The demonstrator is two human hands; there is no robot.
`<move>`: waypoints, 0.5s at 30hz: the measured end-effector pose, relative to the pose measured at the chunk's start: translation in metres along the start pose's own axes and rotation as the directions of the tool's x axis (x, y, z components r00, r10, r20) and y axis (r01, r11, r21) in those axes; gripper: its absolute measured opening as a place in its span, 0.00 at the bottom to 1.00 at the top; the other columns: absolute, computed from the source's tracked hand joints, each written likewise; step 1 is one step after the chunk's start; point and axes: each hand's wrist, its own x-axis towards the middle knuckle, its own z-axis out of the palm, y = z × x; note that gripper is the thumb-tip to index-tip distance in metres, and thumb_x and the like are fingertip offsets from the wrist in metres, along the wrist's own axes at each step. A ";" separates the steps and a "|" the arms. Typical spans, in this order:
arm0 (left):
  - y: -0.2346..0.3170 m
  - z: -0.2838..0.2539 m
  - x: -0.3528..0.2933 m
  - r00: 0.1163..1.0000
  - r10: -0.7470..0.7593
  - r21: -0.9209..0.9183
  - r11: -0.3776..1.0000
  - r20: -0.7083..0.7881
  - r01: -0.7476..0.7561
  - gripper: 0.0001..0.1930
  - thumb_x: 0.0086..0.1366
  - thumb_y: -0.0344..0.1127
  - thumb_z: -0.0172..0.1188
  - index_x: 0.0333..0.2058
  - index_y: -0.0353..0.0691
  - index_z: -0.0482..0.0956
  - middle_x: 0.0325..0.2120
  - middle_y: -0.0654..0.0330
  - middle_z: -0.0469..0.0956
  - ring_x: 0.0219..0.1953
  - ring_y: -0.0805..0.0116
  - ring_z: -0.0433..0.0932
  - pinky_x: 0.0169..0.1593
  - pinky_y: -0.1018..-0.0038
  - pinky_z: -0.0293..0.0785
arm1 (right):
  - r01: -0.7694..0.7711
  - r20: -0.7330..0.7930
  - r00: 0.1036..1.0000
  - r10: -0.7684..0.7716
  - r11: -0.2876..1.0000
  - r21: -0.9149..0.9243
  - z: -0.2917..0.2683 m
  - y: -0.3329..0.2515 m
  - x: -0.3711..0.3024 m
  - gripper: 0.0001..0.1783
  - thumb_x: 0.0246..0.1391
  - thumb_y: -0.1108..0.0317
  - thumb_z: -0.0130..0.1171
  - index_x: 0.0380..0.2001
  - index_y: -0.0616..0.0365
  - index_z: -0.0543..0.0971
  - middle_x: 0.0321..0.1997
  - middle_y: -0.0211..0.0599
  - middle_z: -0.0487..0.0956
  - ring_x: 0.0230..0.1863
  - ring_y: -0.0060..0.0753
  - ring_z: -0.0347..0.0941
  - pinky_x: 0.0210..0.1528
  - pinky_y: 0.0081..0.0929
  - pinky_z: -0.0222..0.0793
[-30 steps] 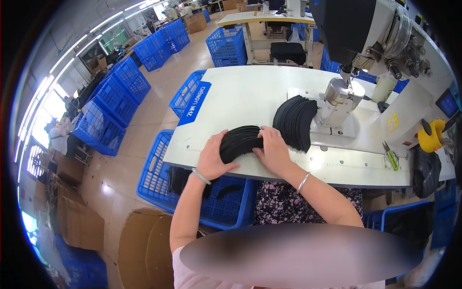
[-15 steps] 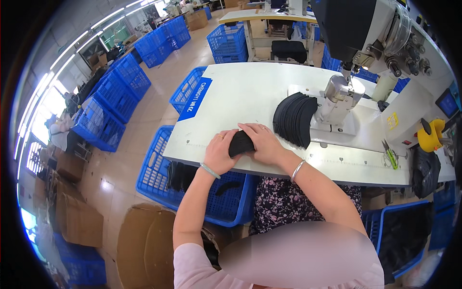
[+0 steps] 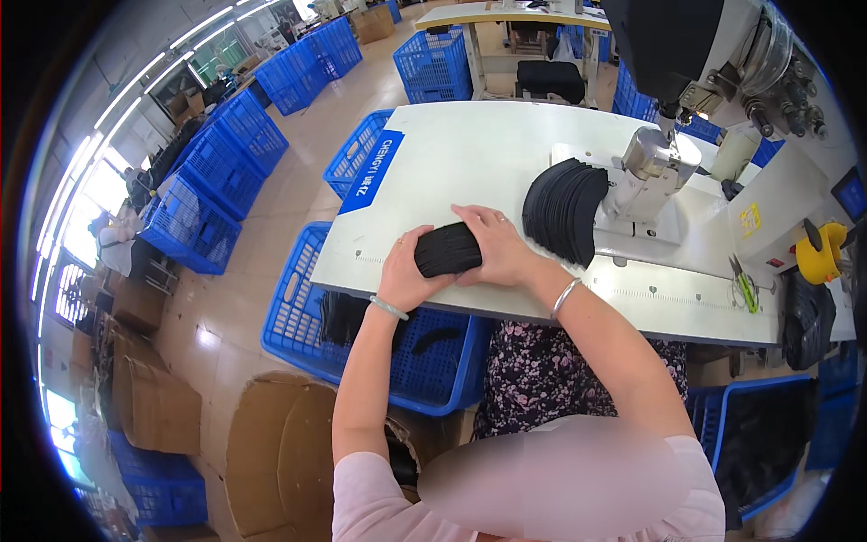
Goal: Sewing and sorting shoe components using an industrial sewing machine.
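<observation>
Between my two hands, a thick stack of black fabric pieces (image 3: 449, 250) is squeezed at the near edge of the white sewing table (image 3: 452, 163). My left hand (image 3: 405, 269) is closed on the stack's left end. On its right end, my right hand (image 3: 496, 246) grips with the fingers bent over the far side. A second, fanned-out stack of curved black pieces (image 3: 567, 212) lies just beyond my right hand. It rests beside the metal post of the sewing machine (image 3: 643, 185).
Green-handled snips (image 3: 745, 286) lie at the table's right, near a yellow holder (image 3: 820, 255). Below the table's left edge stands a blue basket (image 3: 298, 316) with black pieces in it. A cardboard box (image 3: 271, 452) is beside it; another blue basket (image 3: 709, 425) sits at lower right.
The stack between my hands has turned, so more of its layered side shows. My hands have moved slightly apart around it. The whole view has shifted a little.
</observation>
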 end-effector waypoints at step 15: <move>0.041 -0.015 -0.048 0.759 0.256 -0.790 0.348 0.598 0.505 0.43 0.36 0.34 0.77 0.52 0.25 0.68 0.45 0.46 0.76 0.47 0.57 0.78 0.52 0.62 0.73 | 0.548 0.388 0.786 -0.481 0.833 -0.077 -0.099 -0.061 -0.018 0.46 0.23 0.73 0.69 0.56 0.46 0.68 0.56 0.33 0.69 0.61 0.41 0.62 0.65 0.41 0.54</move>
